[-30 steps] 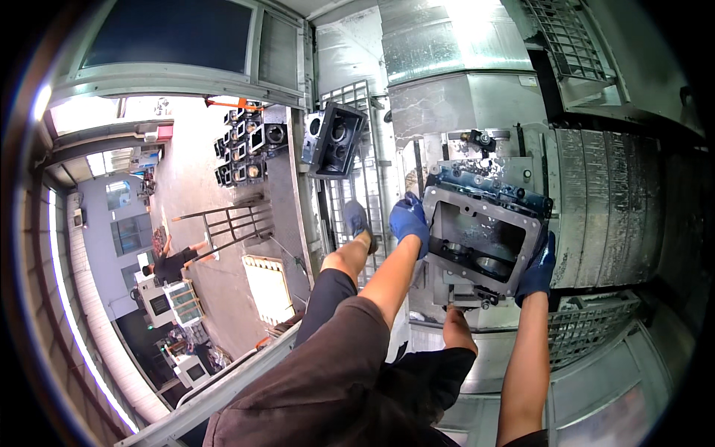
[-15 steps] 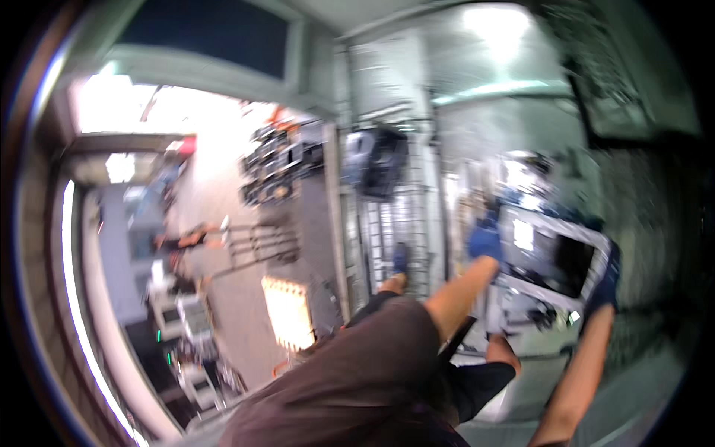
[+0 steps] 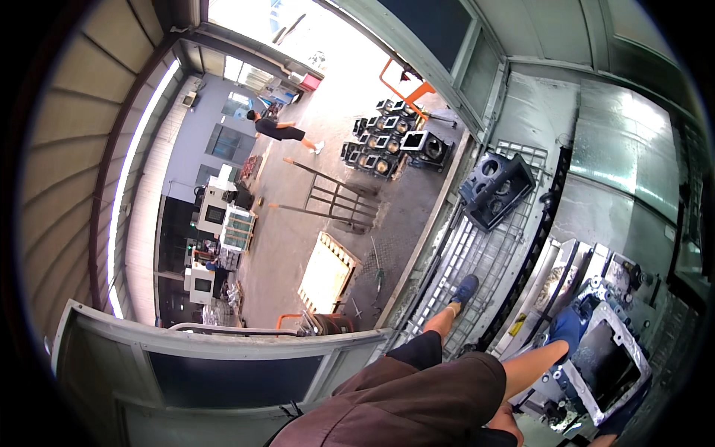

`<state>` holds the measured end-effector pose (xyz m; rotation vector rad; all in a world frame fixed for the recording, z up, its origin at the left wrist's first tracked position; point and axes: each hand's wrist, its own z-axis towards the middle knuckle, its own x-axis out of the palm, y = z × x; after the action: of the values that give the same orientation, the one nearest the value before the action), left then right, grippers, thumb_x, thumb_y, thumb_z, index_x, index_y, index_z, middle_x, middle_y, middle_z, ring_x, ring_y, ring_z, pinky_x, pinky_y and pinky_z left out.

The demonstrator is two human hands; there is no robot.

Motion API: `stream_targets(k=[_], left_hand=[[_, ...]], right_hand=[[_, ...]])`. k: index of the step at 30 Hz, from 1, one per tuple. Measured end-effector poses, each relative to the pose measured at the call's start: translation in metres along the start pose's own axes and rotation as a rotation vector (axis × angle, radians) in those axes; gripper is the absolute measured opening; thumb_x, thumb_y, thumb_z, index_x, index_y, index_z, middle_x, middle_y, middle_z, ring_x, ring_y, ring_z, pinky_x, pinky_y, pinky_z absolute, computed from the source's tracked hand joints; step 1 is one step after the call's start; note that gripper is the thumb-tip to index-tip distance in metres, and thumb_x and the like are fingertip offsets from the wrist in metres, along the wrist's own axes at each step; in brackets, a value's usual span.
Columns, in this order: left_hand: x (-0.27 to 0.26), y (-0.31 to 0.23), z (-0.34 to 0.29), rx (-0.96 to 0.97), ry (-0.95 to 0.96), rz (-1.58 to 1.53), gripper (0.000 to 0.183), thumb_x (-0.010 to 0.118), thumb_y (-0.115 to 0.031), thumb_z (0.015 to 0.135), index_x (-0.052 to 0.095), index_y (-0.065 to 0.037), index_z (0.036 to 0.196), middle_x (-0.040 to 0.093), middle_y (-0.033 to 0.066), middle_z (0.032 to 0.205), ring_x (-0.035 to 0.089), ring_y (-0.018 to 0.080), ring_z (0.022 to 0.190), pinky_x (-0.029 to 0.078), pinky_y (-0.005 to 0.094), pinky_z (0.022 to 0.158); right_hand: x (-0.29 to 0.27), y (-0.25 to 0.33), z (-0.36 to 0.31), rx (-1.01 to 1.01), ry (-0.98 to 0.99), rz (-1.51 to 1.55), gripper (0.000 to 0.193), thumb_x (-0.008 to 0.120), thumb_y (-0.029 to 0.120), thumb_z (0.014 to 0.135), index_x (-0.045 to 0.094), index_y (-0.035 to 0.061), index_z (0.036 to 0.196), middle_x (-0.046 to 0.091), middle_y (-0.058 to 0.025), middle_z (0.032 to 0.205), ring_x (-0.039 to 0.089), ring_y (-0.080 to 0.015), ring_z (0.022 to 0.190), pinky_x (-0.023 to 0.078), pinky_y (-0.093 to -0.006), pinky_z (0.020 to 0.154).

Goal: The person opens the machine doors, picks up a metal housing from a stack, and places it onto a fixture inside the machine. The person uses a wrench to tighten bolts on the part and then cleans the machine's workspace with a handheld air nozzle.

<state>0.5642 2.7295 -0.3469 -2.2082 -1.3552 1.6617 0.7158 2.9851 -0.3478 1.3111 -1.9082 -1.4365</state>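
Observation:
A cast metal housing (image 3: 628, 337) with a bright, machined rectangular flange around a dark opening sits at the lower right, within the machine bay. My left hand (image 3: 569, 332), in a blue glove, grips its left side, with the fingers curled toward its far edge. Along the opposite side is my right hand (image 3: 623, 419), also in a blue glove; it is in shadow near the picture's rim and its fingers are partly hidden by the housing. Metal fixture parts (image 3: 624, 276) surround the housing. Whether it rests on them cannot be told.
Another dark casting (image 3: 497, 188) stands on the metal grating (image 3: 477, 257), where my shoe (image 3: 465, 289) is planted. A machine door panel (image 3: 231, 380) is at the lower left. Beyond are a pallet (image 3: 328, 274), a metal frame (image 3: 339, 197), several castings (image 3: 383, 141) and a walking person (image 3: 279, 128).
My view has turned, so the whole scene appears rotated, and the blur has cleared. The housing and both hands now appear lower and farther right, with the hands still at its sides.

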Motion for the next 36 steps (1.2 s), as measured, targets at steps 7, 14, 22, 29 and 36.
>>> stream_targets(k=[7,14,22,29,36], left_hand=[[-0.015,0.002,-0.001,0.017,0.062,0.045,0.053,0.048,-0.053,0.085,0.066,-0.004,0.08,0.064,0.0206,0.077,0.063,0.0405,0.073,0.05,0.0478,0.065],[-0.013,0.018,0.009,0.015,0.127,-0.061,0.046,0.047,-0.048,0.088,0.067,-0.007,0.09,0.063,0.0223,0.083,0.062,0.0415,0.077,0.049,0.0469,0.066],[-0.04,0.037,0.052,0.053,0.476,0.11,0.047,0.054,-0.045,0.084,0.066,-0.004,0.102,0.062,0.0236,0.105,0.06,0.0362,0.099,0.048,0.0436,0.083],[-0.215,0.15,-0.003,-0.485,0.431,-0.858,0.034,0.055,-0.037,0.09,0.067,-0.005,0.092,0.06,0.0021,0.073,0.054,0.0159,0.063,0.044,0.0371,0.062],[-0.391,0.189,-0.049,-0.51,0.583,-0.989,0.045,0.054,-0.04,0.09,0.06,-0.002,0.113,0.059,0.0044,0.1,0.052,0.0154,0.092,0.045,0.0307,0.074]], right_hand=[[-0.039,0.023,0.009,-0.101,0.17,0.046,0.058,0.032,0.039,0.098,0.021,0.0069,0.145,0.026,-0.0121,0.147,0.027,-0.0246,0.134,0.022,-0.0398,0.11],[-0.017,0.071,0.005,0.005,0.104,-0.021,0.053,0.035,0.042,0.097,0.037,0.0077,0.136,0.039,-0.0117,0.136,0.037,-0.0246,0.123,0.029,-0.0347,0.104],[0.028,0.091,-0.03,0.341,0.089,0.393,0.052,0.036,0.048,0.097,0.048,0.01,0.13,0.056,-0.0093,0.119,0.05,-0.0213,0.109,0.037,-0.0292,0.096],[0.115,0.163,-0.126,0.062,0.269,-0.52,0.055,0.029,0.044,0.099,0.041,0.0028,0.133,0.054,-0.016,0.124,0.05,-0.0251,0.113,0.038,-0.0335,0.095],[0.201,0.232,-0.181,0.075,0.508,-0.423,0.047,0.035,0.038,0.098,0.046,0.0026,0.127,0.052,-0.0084,0.118,0.047,-0.0182,0.106,0.038,-0.0315,0.094]])
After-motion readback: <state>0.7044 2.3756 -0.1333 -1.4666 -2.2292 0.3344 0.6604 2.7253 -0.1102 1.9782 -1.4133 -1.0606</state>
